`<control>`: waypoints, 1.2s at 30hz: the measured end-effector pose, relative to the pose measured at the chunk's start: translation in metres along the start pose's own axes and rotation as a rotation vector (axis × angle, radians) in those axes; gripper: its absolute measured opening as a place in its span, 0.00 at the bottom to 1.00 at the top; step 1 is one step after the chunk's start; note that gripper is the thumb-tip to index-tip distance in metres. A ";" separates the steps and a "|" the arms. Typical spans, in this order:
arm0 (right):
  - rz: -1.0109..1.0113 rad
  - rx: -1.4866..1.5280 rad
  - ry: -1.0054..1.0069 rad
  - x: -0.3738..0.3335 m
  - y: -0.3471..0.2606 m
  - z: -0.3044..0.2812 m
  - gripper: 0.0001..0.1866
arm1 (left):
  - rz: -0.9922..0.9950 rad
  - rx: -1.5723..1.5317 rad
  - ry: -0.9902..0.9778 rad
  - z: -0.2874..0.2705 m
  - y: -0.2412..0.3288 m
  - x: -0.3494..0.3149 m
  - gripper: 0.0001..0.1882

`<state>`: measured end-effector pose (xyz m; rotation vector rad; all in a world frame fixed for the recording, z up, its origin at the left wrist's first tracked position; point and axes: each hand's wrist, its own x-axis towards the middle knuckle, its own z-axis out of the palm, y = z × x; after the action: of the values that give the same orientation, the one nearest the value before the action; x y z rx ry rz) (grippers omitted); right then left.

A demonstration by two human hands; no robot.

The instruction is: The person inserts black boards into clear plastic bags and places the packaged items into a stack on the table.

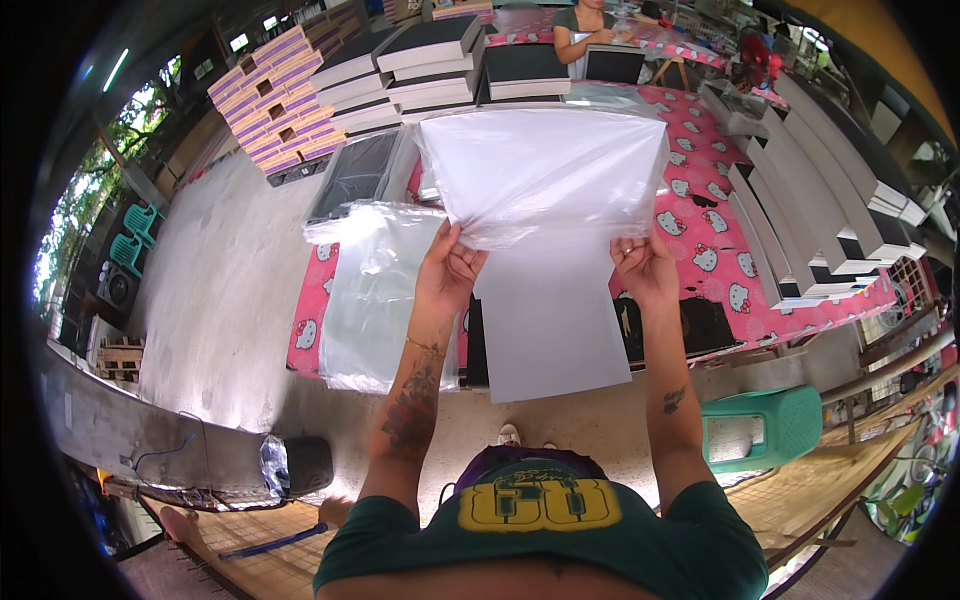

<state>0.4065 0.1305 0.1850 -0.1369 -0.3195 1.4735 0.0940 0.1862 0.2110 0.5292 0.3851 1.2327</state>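
A clear plastic bag [548, 165] is stretched wide across the middle of the table. Its near edge is pinched at the left corner by my left hand [452, 268] and at the right corner by my right hand [645, 266]. A white sheet [555, 345] lies between my forearms, its far part running up under or into the bag; I cannot tell which. The sheet's near end reaches past the table's front edge. Beside my left forearm rests a pile of clear plastic bags [375, 310], hanging slightly over the edge.
Black-and-white stacked slabs [430, 65] stand at the back, near a tall pile of yellow-and-purple boxes [275, 105]. More slabs [810, 210] line the right of the pink patterned table [700, 230]. A green stool [765, 430] is at right; another person [590, 35] sits beyond.
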 end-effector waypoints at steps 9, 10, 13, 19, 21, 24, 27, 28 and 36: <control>-0.035 0.130 -0.224 0.008 -0.011 0.065 0.15 | 0.137 -0.007 -0.099 0.035 0.016 0.006 0.13; -0.028 0.116 -0.274 0.010 -0.010 0.058 0.15 | 0.145 -0.020 -0.121 0.038 0.016 0.009 0.13; -0.019 0.115 -0.358 0.012 -0.008 0.047 0.15 | 0.110 0.024 -0.025 0.038 0.012 0.009 0.13; -0.075 0.264 -0.384 0.011 -0.003 0.108 0.18 | 0.146 0.051 -0.054 0.032 0.025 0.008 0.12; -0.062 0.378 -0.472 0.011 -0.005 0.127 0.18 | 0.151 0.061 -0.074 0.037 0.028 0.008 0.13; -0.153 0.221 -0.293 0.017 -0.007 0.113 0.17 | 0.133 0.069 -0.067 0.048 0.028 0.009 0.15; -0.099 0.239 -0.360 0.025 -0.004 0.076 0.18 | 0.108 0.086 -0.054 0.045 0.028 0.014 0.15; -0.108 0.248 -0.276 0.027 0.003 0.068 0.17 | 0.099 0.097 -0.034 0.036 0.030 0.015 0.16; -0.105 0.145 -0.073 0.014 0.039 -0.018 0.08 | -0.092 0.150 0.046 -0.033 0.006 0.029 0.20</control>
<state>0.3757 0.1500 0.1591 0.0497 -0.2733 1.3945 0.0793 0.2207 0.1874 0.6050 0.5382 1.1341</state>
